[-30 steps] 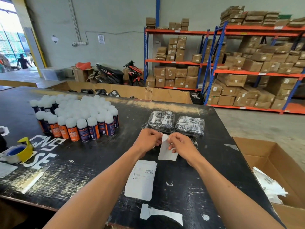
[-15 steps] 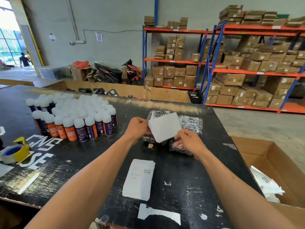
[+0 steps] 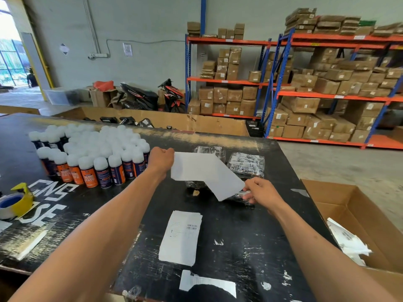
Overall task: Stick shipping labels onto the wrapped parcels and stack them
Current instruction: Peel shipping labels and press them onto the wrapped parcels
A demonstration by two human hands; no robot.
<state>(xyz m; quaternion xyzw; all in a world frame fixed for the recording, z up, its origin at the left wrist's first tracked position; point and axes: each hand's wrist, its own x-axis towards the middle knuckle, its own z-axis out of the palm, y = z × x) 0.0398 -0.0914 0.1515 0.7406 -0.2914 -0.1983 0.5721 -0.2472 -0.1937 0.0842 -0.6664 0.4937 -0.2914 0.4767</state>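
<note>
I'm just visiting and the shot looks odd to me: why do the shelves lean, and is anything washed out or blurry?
Head view: the wide-angle lens bends the racks and table edge; the doorway at far left is blown out by daylight; the white label sheet held between the left hand and right hand shows no readable print; the spray cans' white caps look soft.

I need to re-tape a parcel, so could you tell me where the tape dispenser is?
The tape dispenser sits at the table's far left edge in the head view, left of the spray cans.
</note>
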